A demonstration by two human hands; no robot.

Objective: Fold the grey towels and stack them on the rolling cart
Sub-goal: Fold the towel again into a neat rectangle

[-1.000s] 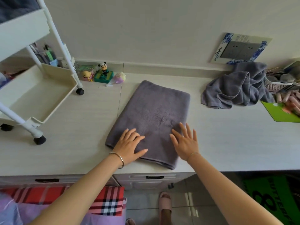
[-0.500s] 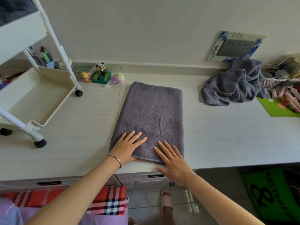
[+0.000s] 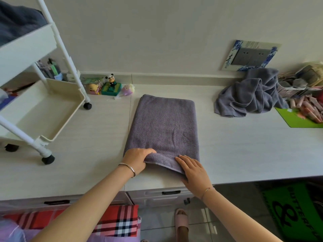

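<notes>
Both hands are now lifting the grey towel (image 3: pixel 164 126)'s near edge, left hand (image 3: pixel 138 160) pinching it, right hand (image 3: pixel 194 169) flat and open, risking an uneven, skewed fold

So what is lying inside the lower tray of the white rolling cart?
The lower tray shows only its bare cream floor. Its left end runs behind the cart's upper tray and the picture's edge, so anything there is hidden.
</notes>
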